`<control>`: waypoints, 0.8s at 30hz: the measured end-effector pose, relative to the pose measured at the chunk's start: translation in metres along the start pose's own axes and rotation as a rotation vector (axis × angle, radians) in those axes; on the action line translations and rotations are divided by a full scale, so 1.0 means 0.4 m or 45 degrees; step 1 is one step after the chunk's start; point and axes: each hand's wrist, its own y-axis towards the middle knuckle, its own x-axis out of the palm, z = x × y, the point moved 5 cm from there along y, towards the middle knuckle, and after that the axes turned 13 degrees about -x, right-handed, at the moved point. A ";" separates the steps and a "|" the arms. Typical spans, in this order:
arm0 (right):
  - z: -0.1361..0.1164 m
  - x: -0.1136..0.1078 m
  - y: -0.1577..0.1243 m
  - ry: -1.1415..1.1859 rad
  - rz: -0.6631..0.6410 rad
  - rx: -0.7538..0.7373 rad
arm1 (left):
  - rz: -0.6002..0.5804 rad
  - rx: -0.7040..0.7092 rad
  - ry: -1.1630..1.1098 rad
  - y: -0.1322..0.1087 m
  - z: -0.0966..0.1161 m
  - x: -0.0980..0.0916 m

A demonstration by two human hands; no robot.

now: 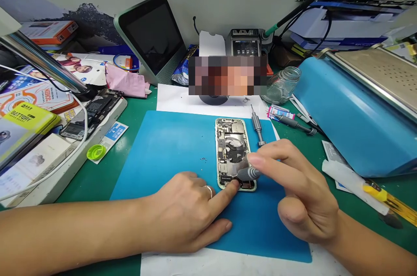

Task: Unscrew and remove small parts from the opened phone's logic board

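Note:
An opened smartphone (239, 139) lies on the blue mat (169, 145), its boards and round coil area exposed. My left hand (192, 211), with a ring on one finger, lies across the mat. Its index finger is stretched out and presses on the phone's lower end; the thumb is apart. A grey screwdriver (247, 174) slants over that end, its narrow part close to my left fingertip. My right hand (299, 189) is at the handle, index finger over its upper end. The thumb stands away from it, and the other fingers' contact is partly hidden.
Another screwdriver (257, 127) lies beyond the phone, and a third (295, 124) to the right. Tiny screws (203, 158) lie left of the phone. A glass jar (283, 84), a blue machine (339, 115) and a yellow cutter (391, 202) are right; boxes (29, 132) stand left.

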 end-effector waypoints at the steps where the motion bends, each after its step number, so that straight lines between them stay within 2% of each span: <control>1: 0.000 0.000 0.000 0.004 -0.003 0.001 | 0.004 0.000 0.001 0.000 0.000 0.000; 11: -0.004 0.010 0.011 -0.038 0.036 -0.005 | 0.020 0.008 0.009 0.003 0.000 0.001; 24: -0.008 0.024 0.003 0.004 -0.009 -0.088 | 0.024 -0.009 -0.016 0.000 -0.001 0.005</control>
